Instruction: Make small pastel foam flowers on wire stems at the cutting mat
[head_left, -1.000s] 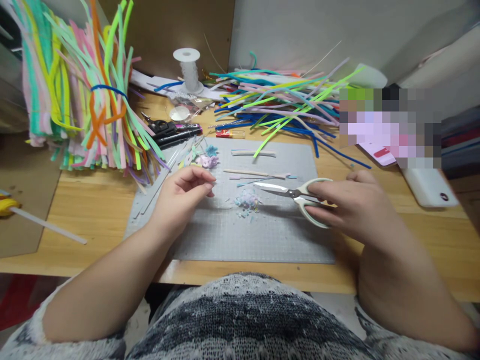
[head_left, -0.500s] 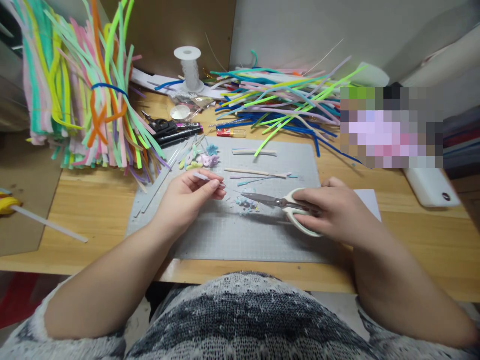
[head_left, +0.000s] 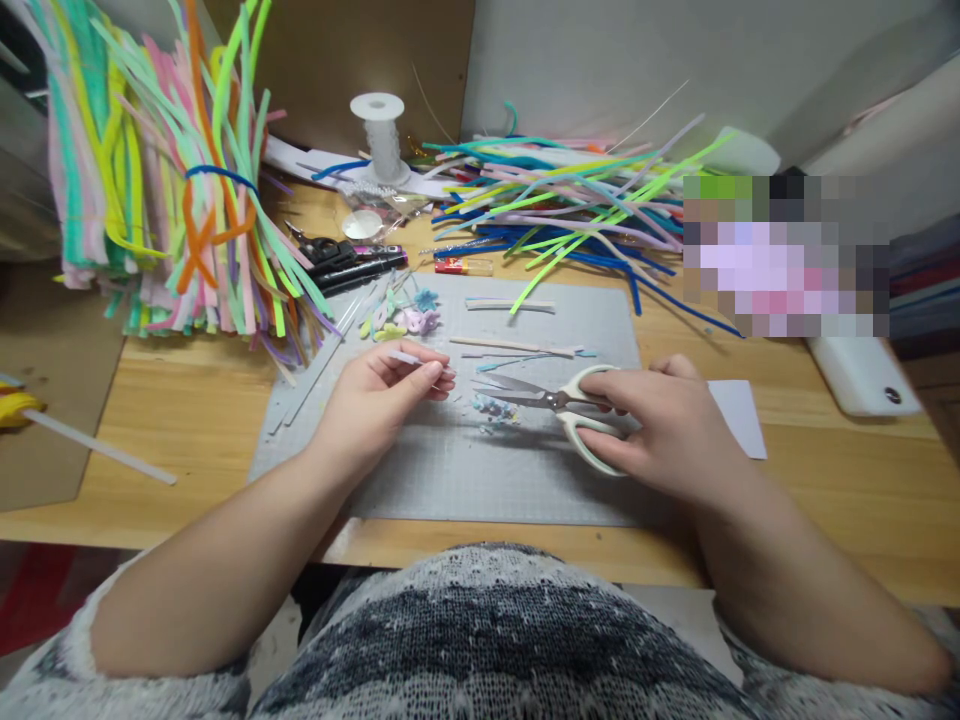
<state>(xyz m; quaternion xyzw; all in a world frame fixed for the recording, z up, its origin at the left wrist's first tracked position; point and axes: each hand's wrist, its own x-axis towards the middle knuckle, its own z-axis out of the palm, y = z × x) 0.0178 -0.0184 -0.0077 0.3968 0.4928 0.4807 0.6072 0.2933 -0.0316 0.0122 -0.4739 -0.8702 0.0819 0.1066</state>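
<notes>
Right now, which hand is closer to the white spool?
Left. The left hand is on the near side of the white spool, almost straight in front of it; the right hand, holding scissors, is farther away, off to the right.

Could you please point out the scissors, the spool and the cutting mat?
White-handled scissors [head_left: 555, 401], head view: on the pivot.
White spool [head_left: 384, 145], head view: on the wound middle.
Gray cutting mat [head_left: 465, 485], head view: on bare surface toward the front edge.
</notes>
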